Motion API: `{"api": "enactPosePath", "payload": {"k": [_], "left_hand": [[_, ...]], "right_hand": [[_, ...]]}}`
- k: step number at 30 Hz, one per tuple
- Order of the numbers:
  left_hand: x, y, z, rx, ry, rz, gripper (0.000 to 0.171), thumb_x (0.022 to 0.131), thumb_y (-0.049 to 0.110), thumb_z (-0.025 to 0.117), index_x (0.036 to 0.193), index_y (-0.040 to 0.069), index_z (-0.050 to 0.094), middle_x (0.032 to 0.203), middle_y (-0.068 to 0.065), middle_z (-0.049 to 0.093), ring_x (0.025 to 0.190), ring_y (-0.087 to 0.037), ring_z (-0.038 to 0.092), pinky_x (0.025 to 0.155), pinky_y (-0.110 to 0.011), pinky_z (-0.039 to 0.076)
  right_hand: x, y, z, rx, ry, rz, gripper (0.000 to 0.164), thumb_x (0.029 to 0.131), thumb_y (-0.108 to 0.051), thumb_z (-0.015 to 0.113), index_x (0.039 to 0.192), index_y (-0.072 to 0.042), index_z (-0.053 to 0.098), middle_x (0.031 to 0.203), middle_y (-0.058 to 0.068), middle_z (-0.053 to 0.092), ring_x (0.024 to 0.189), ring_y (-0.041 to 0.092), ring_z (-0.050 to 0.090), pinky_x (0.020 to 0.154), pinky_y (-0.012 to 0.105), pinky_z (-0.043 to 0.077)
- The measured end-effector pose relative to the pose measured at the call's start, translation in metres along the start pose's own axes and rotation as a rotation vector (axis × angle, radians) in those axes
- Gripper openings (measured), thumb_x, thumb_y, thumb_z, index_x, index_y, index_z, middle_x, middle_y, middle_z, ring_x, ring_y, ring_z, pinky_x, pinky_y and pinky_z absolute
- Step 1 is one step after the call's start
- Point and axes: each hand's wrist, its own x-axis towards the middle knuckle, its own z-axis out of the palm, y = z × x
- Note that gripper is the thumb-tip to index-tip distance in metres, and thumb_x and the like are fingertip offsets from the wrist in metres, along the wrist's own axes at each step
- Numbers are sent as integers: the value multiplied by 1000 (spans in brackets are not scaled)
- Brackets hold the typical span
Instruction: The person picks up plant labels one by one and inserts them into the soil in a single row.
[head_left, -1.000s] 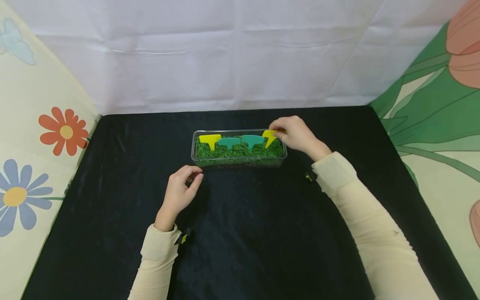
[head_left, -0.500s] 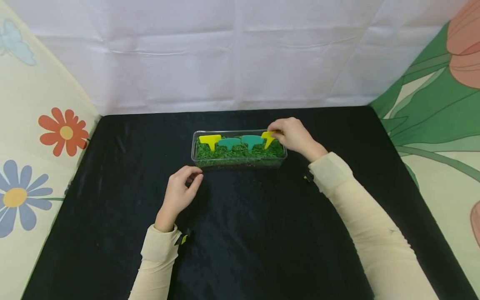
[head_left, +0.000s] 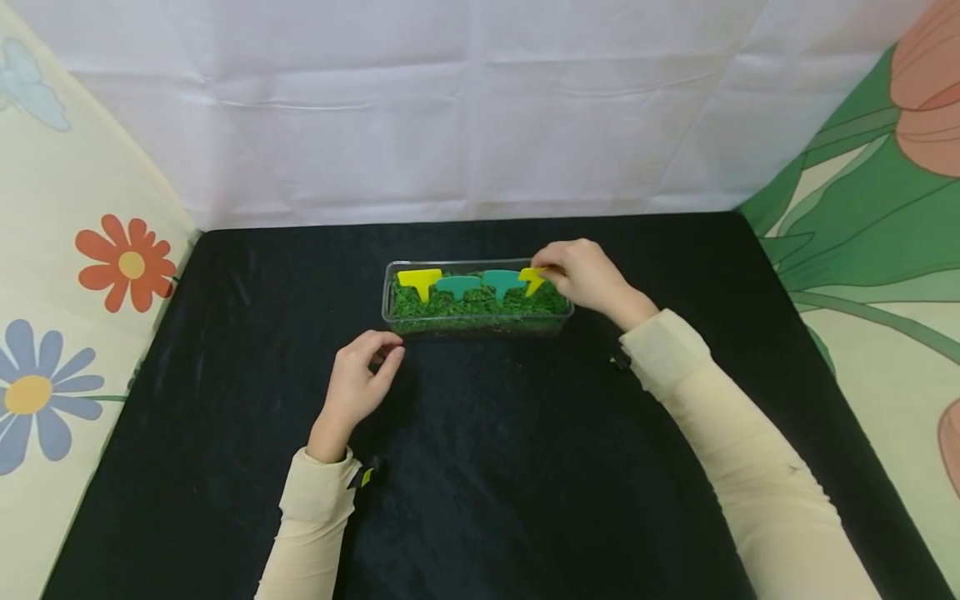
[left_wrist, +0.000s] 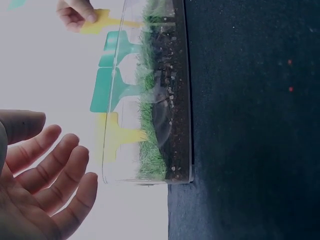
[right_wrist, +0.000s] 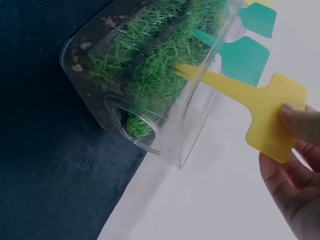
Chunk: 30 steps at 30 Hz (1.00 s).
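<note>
A clear plastic box (head_left: 480, 323) of green grass and dark soil stands mid-table with T-shaped plant labels in a row. My right hand (head_left: 588, 275) pinches the head of the rightmost yellow plant label (right_wrist: 277, 117) between thumb and fingers. The tip of that label is down in the grass (right_wrist: 155, 75) in the right wrist view. Left of it stand two teal labels (head_left: 504, 281) and, at the far end, another yellow label (head_left: 420, 281). My left hand (head_left: 360, 379) holds nothing, its fingers loosely bent beside the box's front left corner.
Black cloth (head_left: 480, 467) covers the table. A white sheet (head_left: 465, 117) hangs behind it. Panels printed with flowers (head_left: 131, 265) stand on the left and right sides.
My right hand has shifted slightly left and down with the yellow plant label, bringing its head closer to the neighbouring teal one. The left hand stays where it was.
</note>
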Motion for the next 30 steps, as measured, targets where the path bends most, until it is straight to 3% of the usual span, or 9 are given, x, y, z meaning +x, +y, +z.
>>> {"api": "enactPosePath", "payload": {"k": [5,20,30], "left_hand": [[0,0,1,3,-3,7,7,81,-2,63,88,-3,64,79,-10,61,69,-20,57,61,-36,50],[0,0,1,-1,-6,4,7,81,-2,63,88,-2,64,79,-10,61,69,-20,56,61,-36,50],[2,0,4,9,-6,24,7,81,-2,63,88,-2,64,79,-9,61,68,-20,56,60,-35,49]], "right_hand": [[3,0,2,20,22,-30,15,83,2,62,97,1,68,94,15,66,82,28,62,74,39,50],[3,3,8,23,-2,45,16,84,3,61,98,2,68,96,16,66,85,29,62,76,40,49],[3,1,11,14,11,47,16,84,3,60,98,1,68,96,17,66,85,29,62,75,39,50]]}}
